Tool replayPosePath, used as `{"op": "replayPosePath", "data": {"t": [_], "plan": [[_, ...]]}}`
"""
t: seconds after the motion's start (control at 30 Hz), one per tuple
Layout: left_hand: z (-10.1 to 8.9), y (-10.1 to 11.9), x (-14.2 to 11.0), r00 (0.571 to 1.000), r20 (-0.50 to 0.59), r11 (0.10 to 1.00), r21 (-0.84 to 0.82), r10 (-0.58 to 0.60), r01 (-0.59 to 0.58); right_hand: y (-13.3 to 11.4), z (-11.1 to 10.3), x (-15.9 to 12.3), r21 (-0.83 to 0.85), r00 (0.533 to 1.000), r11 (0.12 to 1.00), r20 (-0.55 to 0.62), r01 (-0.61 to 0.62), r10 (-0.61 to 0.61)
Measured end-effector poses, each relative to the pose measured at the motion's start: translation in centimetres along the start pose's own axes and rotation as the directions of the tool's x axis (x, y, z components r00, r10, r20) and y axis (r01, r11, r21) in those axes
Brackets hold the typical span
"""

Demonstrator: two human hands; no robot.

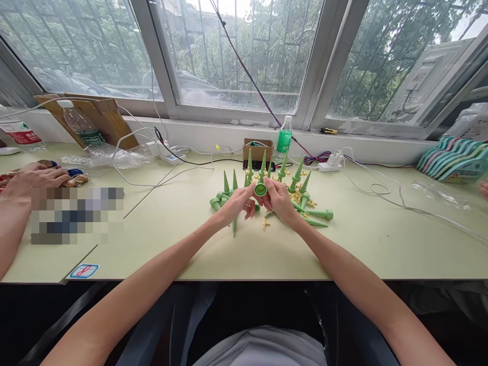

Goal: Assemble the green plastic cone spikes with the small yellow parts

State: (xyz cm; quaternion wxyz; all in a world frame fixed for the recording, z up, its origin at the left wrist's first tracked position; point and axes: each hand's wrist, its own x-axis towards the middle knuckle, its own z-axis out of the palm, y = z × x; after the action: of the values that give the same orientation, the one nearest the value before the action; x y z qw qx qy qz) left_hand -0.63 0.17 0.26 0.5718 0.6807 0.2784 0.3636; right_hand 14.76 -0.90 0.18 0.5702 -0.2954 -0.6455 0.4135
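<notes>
Both hands meet over the middle of the table, holding one green plastic plant-watering spike point(261, 189) with its round hollow end turned up toward me. My left hand point(241, 203) pinches its left side. Closed around the other side is my right hand point(279, 199); the spike's lower part is hidden by my fingers. Behind and beside my hands, several more green spikes point(298, 175) stand point up or lie on their sides. Small yellow valve pieces point(293, 195) lie among them, and a single yellow valve point(266, 223) rests just in front of my hands.
Behind the spikes are a small cardboard box point(258, 149), a phone point(259, 165) and a green-labelled bottle point(284, 137). White cables point(400, 198) cross the table point(381, 244). At left, another person's hand point(36, 178) touches round items. Pastel plastic hangers point(450, 157) sit far right.
</notes>
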Motion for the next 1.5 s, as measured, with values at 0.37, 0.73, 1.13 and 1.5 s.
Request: {"op": "replayPosePath", "data": {"t": [0.37,0.73,1.13,1.5], "plan": [[-0.06,-0.09,0.05,1.000,0.006,1.000,0.009,0.000,0.000,0.14,-0.01,0.01,-0.023,1.000,1.000,-0.004,0.007,-0.007],[0.02,0.09,0.00,1.000,0.012,1.000,0.016,0.006,-0.006,0.02,-0.04,-0.03,0.007,1.000,1.000,0.009,0.011,-0.011],[0.01,0.02,-0.04,1.000,0.007,1.000,0.011,0.005,-0.005,-0.08,-0.02,-0.11,-0.042,1.000,0.999,-0.001,-0.018,0.018],[-0.06,-0.08,-0.01,1.000,-0.004,1.000,0.010,0.004,-0.004,-0.26,0.04,-0.06,-0.016,1.000,1.000,0.004,-0.020,0.020]]}}
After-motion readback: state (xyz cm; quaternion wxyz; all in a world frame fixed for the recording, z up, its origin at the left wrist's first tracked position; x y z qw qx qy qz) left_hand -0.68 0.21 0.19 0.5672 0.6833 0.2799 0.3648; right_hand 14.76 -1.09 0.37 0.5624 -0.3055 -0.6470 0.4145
